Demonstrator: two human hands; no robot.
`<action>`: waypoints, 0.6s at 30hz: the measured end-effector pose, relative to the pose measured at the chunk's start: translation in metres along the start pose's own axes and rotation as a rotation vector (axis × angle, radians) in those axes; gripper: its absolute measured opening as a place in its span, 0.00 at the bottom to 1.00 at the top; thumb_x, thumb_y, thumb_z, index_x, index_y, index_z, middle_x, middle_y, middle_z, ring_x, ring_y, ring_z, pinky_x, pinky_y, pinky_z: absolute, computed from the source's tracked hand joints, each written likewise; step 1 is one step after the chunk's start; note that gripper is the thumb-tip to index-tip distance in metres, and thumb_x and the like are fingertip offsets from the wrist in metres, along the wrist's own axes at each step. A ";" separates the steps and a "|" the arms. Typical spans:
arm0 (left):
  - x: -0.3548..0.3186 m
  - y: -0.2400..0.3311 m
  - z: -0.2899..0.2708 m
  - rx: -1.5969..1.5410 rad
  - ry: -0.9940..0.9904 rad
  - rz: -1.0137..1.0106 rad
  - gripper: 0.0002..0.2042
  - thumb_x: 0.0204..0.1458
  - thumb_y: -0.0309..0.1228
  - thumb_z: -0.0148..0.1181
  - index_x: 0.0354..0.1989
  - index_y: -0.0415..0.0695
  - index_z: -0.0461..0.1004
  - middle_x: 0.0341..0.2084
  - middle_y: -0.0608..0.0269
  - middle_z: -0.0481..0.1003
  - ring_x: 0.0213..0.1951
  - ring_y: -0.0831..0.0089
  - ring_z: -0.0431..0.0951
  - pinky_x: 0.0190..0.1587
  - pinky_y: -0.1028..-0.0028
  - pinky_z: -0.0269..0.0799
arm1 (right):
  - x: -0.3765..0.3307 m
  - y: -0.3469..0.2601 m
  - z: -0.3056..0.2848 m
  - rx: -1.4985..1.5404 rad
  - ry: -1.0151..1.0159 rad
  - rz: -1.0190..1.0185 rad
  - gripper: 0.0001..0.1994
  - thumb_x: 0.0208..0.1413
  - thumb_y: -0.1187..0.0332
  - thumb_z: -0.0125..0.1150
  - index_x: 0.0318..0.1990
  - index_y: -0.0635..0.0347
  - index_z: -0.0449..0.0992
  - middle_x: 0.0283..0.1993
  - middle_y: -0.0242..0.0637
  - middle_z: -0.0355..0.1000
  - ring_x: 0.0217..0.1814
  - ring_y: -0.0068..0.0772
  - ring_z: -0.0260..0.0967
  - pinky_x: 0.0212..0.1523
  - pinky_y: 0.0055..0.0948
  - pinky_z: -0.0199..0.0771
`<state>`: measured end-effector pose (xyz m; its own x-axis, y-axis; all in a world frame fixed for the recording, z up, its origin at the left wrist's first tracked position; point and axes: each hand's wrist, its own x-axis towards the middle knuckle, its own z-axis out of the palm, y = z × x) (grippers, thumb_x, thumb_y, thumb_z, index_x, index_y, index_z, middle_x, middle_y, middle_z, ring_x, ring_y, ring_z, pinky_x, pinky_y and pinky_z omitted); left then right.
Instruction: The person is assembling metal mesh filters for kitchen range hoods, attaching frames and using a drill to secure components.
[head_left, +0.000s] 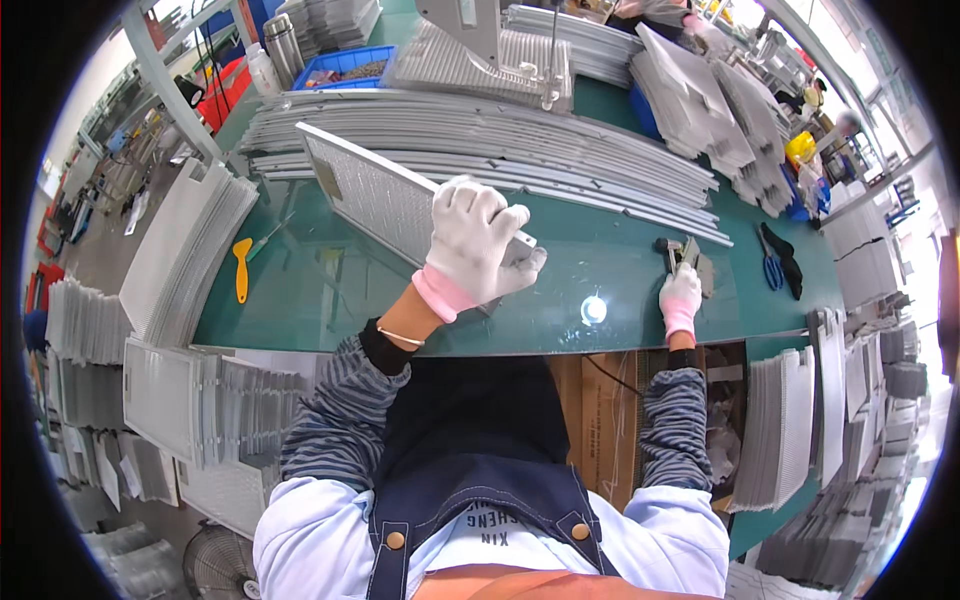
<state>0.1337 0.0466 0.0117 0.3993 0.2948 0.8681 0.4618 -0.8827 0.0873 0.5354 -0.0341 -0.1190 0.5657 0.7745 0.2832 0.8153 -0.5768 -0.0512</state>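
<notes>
My left hand (468, 240), in a white glove with a pink cuff, is closed on the upper edge of a framed mesh panel (375, 200). The thin grey panel stands tilted on the bench, its long edge running from far left to my hand. Part of it is hidden behind the glove and forearm. Farther right, my right hand (682, 292), gloved the same way, closes on a small metal tool (690, 252) with a dark end, lying at the bench surface. Its kind I cannot make out.
Long metal strips (470, 135) lie stacked across the back of the green bench (540, 300). A yellow scraper (242, 268) lies at left, blue-handled pliers (772, 268) at right. Stacked panels (185, 250) stand at the left edge, and more panels (700, 110) at back right.
</notes>
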 end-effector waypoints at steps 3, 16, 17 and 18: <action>0.010 0.009 -0.010 0.032 0.025 -0.005 0.21 0.36 0.44 0.71 0.35 0.49 0.72 0.30 0.64 0.66 0.38 0.59 0.67 0.54 0.53 0.59 | -0.010 -0.003 0.006 0.156 0.017 -0.156 0.08 0.54 0.69 0.59 0.40 0.55 0.72 0.40 0.44 0.72 0.45 0.51 0.72 0.45 0.46 0.74; -0.002 0.001 0.007 0.085 0.147 0.012 0.17 0.36 0.43 0.68 0.29 0.48 0.69 0.25 0.61 0.64 0.34 0.58 0.66 0.43 0.56 0.61 | -0.015 -0.143 -0.141 1.001 -0.405 -0.506 0.16 0.64 0.74 0.48 0.57 0.62 0.71 0.31 0.30 0.69 0.27 0.16 0.63 0.28 0.19 0.66; -0.001 0.000 0.007 0.082 0.142 0.012 0.17 0.36 0.43 0.68 0.29 0.48 0.69 0.25 0.61 0.64 0.34 0.58 0.66 0.43 0.56 0.61 | -0.017 -0.153 -0.184 0.985 -0.398 -0.574 0.16 0.64 0.73 0.49 0.58 0.62 0.71 0.30 0.27 0.67 0.26 0.13 0.61 0.26 0.17 0.63; 0.000 -0.001 0.009 0.069 0.158 0.018 0.17 0.35 0.42 0.68 0.29 0.49 0.70 0.26 0.62 0.64 0.33 0.59 0.66 0.43 0.57 0.60 | -0.019 -0.160 -0.218 0.966 -0.388 -0.637 0.16 0.64 0.73 0.49 0.58 0.62 0.71 0.29 0.23 0.64 0.25 0.10 0.58 0.24 0.15 0.61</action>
<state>0.1408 0.0506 0.0073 0.2807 0.2133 0.9358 0.5115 -0.8583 0.0422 0.3674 -0.0127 0.0922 -0.1037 0.9697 0.2213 0.6230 0.2367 -0.7455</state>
